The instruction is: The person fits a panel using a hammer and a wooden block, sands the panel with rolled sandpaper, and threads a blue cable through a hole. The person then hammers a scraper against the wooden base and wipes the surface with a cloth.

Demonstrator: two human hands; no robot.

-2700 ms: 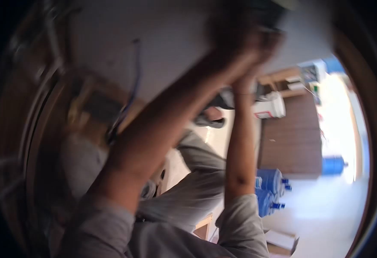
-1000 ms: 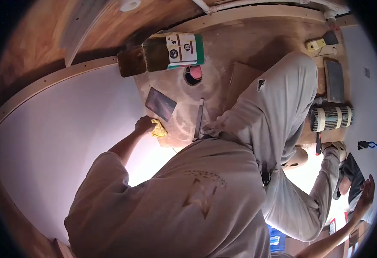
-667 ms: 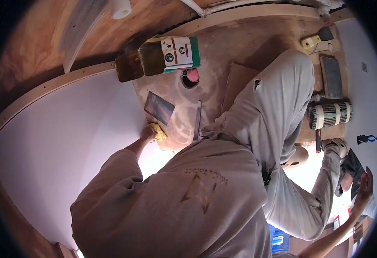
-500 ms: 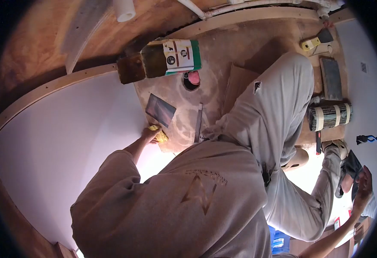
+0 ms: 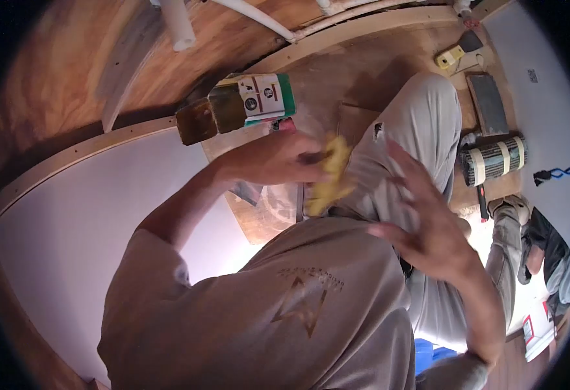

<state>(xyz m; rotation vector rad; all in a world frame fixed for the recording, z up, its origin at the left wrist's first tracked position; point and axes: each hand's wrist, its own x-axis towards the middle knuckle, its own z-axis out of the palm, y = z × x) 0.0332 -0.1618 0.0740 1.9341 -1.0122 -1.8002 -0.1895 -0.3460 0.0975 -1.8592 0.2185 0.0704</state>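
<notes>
My left hand (image 5: 278, 158) is closed on a crumpled yellow cloth (image 5: 330, 175), held above my lap and blurred by motion. Across from it, my right hand (image 5: 431, 224) is raised over my thigh with its fingers spread and nothing in it. Below my left wrist, a dark flat sheet (image 5: 249, 192) on the board is partly covered. Just beyond that hand lies a cut-open carton (image 5: 262, 97) with a green end. A pink object in a hole beside the carton is mostly hidden.
A yellow-handled scraper (image 5: 451, 57), a dark flat block (image 5: 488, 104) and a banded ribbed bundle (image 5: 495, 160) lie at the right. White pipes (image 5: 252, 16) run along the top. A white panel (image 5: 122, 188) stands left. Another person's dark clothing (image 5: 545, 240) shows at the right edge.
My left hand has lifted the yellow cloth from the board's edge and moved right over my lap. My right hand has come inward from the far right. The view has shifted slightly.
</notes>
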